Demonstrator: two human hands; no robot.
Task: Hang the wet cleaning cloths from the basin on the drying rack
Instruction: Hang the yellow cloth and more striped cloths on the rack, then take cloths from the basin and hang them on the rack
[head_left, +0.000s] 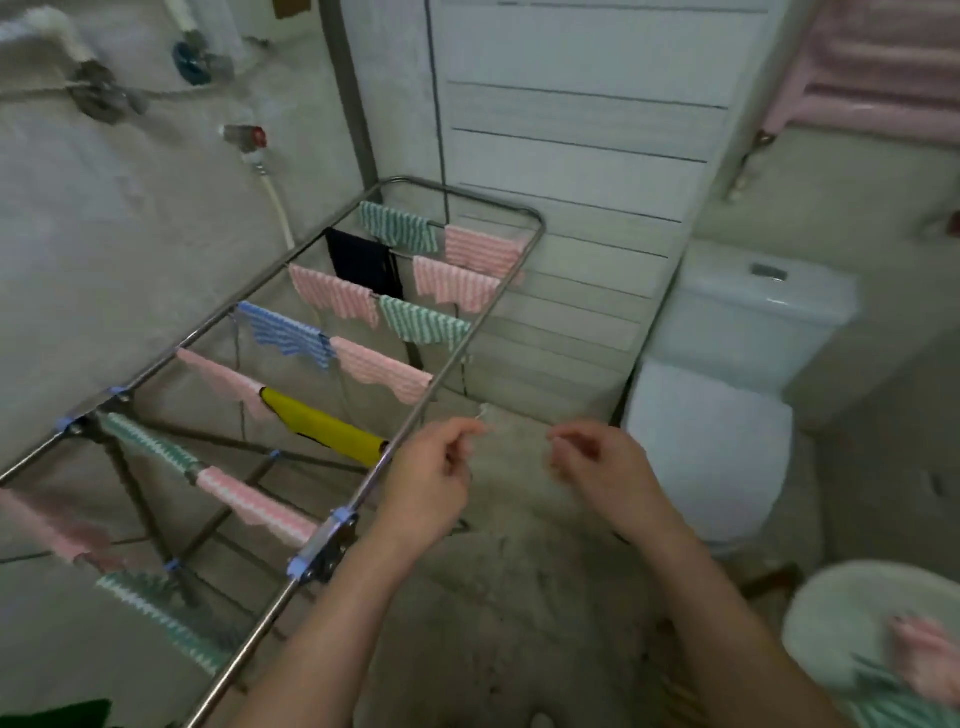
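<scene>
- While the round pale plastic basin (852, 597) stands nearest, at the lower right, a pink striped cloth (924, 660) and a green striped cloth (883, 701) lie inside it, so I judge the task is not finished.
- The left hand (431, 467) and the right hand (597, 462) are in front of the body, a little apart, each with the fingers curled into a pinch.
- Between them a thin pale grey cloth (514, 467) seems to hang, each hand pinching one upper corner. It is very blurred and hardly differs from the floor behind, so I say this with some doubt.
- Such a wet cloth is probably soft and limp, light but weighed down by water, and it may cling to itself. Holding the two upper corners keeps it spread; its middle should go over a rod so both halves balance.
- The silver metal-tube drying rack (447, 364) stands just to the left, its near rail beside the left hand.
- Its rods already carry striped cloths in pink, green and blue, with a plain yellow cloth (322, 423) and a black cloth (363, 262) farther back.
</scene>
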